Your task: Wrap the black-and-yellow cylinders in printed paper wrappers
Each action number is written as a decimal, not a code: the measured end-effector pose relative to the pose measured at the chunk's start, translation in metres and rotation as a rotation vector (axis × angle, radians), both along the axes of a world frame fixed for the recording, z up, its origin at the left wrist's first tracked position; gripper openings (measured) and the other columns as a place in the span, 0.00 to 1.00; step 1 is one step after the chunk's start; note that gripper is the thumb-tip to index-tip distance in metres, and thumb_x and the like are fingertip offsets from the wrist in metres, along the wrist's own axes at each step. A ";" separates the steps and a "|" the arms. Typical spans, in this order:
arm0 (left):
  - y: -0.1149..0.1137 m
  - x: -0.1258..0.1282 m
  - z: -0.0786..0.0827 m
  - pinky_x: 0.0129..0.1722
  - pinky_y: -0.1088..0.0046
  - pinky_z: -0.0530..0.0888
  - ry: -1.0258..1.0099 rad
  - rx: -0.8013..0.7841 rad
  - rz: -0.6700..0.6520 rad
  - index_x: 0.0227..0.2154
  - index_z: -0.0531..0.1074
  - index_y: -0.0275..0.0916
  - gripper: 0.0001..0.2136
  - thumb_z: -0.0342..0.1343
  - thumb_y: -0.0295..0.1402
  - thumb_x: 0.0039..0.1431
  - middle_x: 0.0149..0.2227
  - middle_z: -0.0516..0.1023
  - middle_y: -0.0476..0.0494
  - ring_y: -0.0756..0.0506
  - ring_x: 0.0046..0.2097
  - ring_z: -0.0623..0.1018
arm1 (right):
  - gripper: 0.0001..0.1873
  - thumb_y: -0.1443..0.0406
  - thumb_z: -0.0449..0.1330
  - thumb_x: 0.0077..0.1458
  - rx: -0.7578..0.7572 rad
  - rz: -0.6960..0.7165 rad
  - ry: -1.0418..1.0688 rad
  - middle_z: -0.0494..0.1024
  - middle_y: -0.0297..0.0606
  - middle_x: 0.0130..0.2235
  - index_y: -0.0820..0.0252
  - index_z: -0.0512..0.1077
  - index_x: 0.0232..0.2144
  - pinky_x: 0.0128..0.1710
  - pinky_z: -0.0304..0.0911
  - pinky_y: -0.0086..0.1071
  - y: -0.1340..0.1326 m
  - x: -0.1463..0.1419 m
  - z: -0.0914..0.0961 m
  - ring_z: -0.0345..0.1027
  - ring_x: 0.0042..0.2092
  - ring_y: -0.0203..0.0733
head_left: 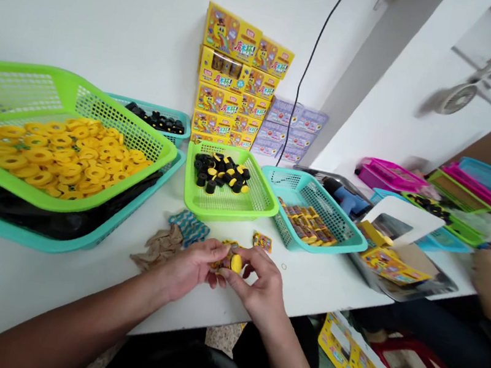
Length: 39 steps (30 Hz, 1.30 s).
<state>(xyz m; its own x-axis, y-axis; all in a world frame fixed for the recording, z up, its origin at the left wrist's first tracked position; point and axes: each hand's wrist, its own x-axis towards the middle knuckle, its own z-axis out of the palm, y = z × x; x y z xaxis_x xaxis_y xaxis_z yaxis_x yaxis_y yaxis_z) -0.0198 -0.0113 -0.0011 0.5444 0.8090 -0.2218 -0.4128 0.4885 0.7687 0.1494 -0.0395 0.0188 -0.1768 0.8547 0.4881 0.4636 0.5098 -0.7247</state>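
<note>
The left hand (192, 270) and right hand (257, 288) are together, clamped on a small yellow round piece (236, 263) above the white bench (326, 290), while a large heap of yellow rings (61, 153) fills the lime-green basket (74, 88) and only a small batch of colourful packets (307, 223) lies in the teal basket (318, 195).

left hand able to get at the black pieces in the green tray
Probably yes. The left hand sits just before the green tray with the black pieces, and nothing tall stands between; blue wrappers lie flat to one side. It must first let go of the yellow piece.
</note>
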 end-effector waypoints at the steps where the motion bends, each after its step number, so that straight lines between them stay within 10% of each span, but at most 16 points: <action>1: 0.001 0.000 0.000 0.22 0.76 0.66 -0.009 -0.010 0.001 0.29 0.70 0.36 0.16 0.65 0.44 0.50 0.26 0.76 0.45 0.49 0.25 0.75 | 0.10 0.63 0.67 0.52 0.058 -0.027 -0.014 0.72 0.33 0.29 0.59 0.75 0.38 0.28 0.64 0.30 0.000 -0.001 0.000 0.65 0.30 0.37; 8: 0.006 -0.003 0.007 0.30 0.75 0.71 -0.082 -0.072 0.174 0.30 0.73 0.35 0.17 0.73 0.32 0.37 0.29 0.78 0.46 0.49 0.29 0.76 | 0.14 0.66 0.64 0.55 0.265 -0.136 -0.093 0.73 0.36 0.33 0.56 0.71 0.45 0.31 0.68 0.33 -0.002 -0.015 -0.009 0.68 0.32 0.39; 15: 0.004 -0.001 0.000 0.28 0.74 0.71 -0.096 -0.121 0.079 0.30 0.75 0.35 0.17 0.66 0.45 0.50 0.25 0.76 0.45 0.49 0.26 0.74 | 0.17 0.69 0.59 0.59 0.426 -0.131 -0.276 0.74 0.43 0.39 0.57 0.68 0.51 0.37 0.70 0.39 0.001 -0.021 -0.011 0.69 0.39 0.44; 24: 0.008 -0.007 0.012 0.29 0.76 0.70 -0.135 -0.215 0.062 0.32 0.77 0.30 0.06 0.61 0.29 0.53 0.31 0.79 0.40 0.49 0.30 0.76 | 0.18 0.65 0.61 0.59 0.295 -0.112 -0.151 0.74 0.42 0.40 0.57 0.69 0.52 0.40 0.70 0.38 -0.001 -0.017 -0.018 0.70 0.41 0.44; 39: 0.008 -0.004 0.008 0.26 0.76 0.68 -0.081 -0.251 0.142 0.31 0.75 0.34 0.12 0.61 0.40 0.58 0.27 0.78 0.45 0.50 0.26 0.75 | 0.14 0.69 0.58 0.61 0.302 -0.088 -0.139 0.76 0.40 0.34 0.55 0.74 0.49 0.34 0.68 0.35 0.004 -0.020 -0.024 0.70 0.35 0.42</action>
